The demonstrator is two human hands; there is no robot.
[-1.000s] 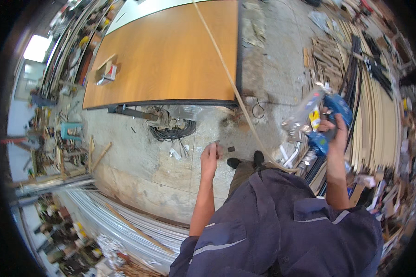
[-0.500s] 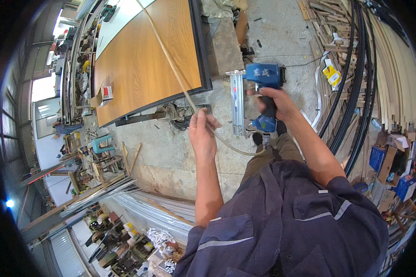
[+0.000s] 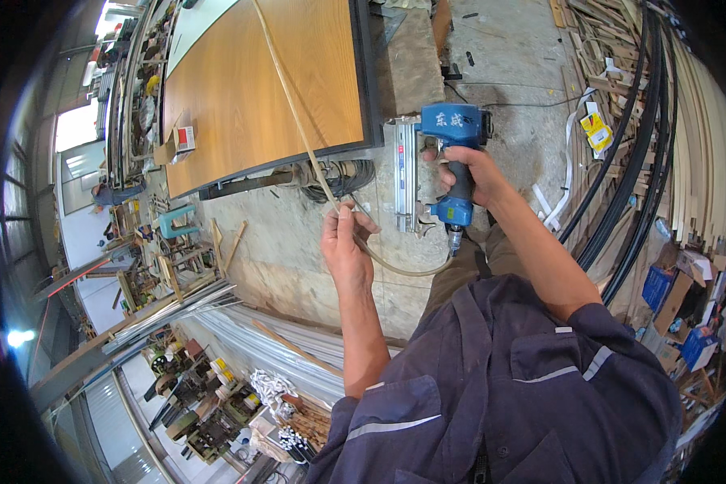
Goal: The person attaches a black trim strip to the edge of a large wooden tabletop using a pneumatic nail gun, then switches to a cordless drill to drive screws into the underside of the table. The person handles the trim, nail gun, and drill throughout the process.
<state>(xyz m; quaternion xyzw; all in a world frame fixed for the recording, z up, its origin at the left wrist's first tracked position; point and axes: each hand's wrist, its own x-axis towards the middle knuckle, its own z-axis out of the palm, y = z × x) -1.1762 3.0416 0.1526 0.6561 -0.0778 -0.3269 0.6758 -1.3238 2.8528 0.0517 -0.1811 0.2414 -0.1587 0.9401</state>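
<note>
The person wore a dark navy work shirt (image 3: 532,379) with short sleeves, the forearms bare. Thin pale grey stripes crossed each sleeve and the chest. A flapped chest pocket sat on the right side. Trousers (image 3: 468,266) were olive brown, above dark shoes.

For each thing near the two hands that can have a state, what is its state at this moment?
Blue nail gun: held off the floor, gripped by its handle, magazine pointing up in the picture.
Right hand: closed around the nail gun handle.
Left hand: fingers closed on the air hose.
Air hose: attached under the gun handle, looping to the left hand, then lying across the wooden panel.
Wooden panel: lying flat.
</note>
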